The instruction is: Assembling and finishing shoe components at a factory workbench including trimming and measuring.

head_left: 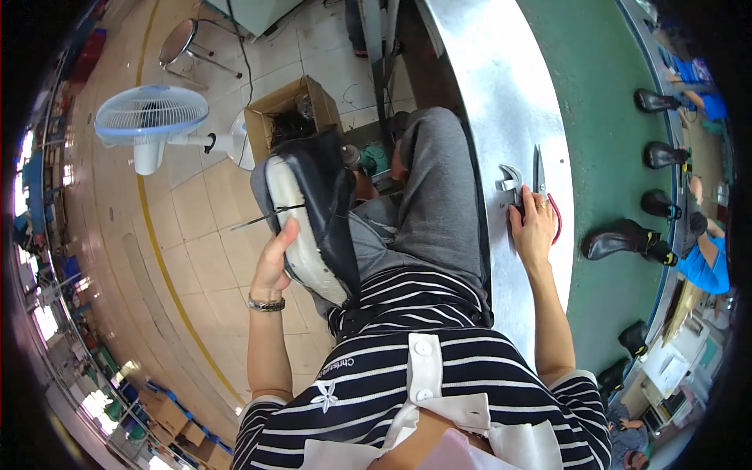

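A long bench (501,94) of shiny metal with a green belt runs down the right of the frame. A white fan (150,117) stands on the floor at the upper left, with a cardboard box (294,106) just beside it. In the middle, the left hand (274,262) is wrapped around a black shoe (309,215), sole up, over the lap. The right hand (533,227) lies on the bench, fingers closed on a dark tool; scissors (542,184) with red handles are just beside it. More black shoes (619,239) sit on the belt at the right.
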`<control>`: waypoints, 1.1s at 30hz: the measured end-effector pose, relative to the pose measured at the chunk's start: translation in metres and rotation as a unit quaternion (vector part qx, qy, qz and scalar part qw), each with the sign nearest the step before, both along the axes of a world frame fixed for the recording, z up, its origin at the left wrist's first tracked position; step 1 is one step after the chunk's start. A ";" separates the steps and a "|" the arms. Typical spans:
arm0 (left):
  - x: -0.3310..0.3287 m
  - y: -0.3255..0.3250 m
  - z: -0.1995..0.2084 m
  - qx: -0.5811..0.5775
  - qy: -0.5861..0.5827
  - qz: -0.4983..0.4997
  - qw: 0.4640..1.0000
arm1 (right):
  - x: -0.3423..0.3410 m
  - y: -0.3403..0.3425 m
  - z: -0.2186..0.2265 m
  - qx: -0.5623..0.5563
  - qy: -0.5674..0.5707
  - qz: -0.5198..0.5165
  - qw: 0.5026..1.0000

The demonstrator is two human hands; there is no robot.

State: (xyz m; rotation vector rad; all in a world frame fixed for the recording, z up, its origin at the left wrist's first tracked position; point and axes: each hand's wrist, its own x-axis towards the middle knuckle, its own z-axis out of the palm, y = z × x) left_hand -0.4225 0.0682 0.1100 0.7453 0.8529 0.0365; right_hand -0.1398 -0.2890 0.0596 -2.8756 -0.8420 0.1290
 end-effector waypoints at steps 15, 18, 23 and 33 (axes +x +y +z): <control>0.079 -0.032 0.000 0.106 -0.022 -0.080 0.991 | -0.009 0.116 0.120 0.329 0.706 -0.136 0.612; 0.081 -0.026 -0.002 0.190 -0.014 -0.111 0.975 | -0.015 0.150 0.131 0.271 0.725 -0.064 0.630; 0.110 -0.002 -0.009 0.333 -0.098 0.008 0.938 | -0.025 0.198 0.148 0.219 0.747 -0.020 0.627; 0.131 0.010 -0.001 0.221 -0.088 0.007 0.971 | -0.020 0.227 0.156 0.131 0.710 -0.030 0.692</control>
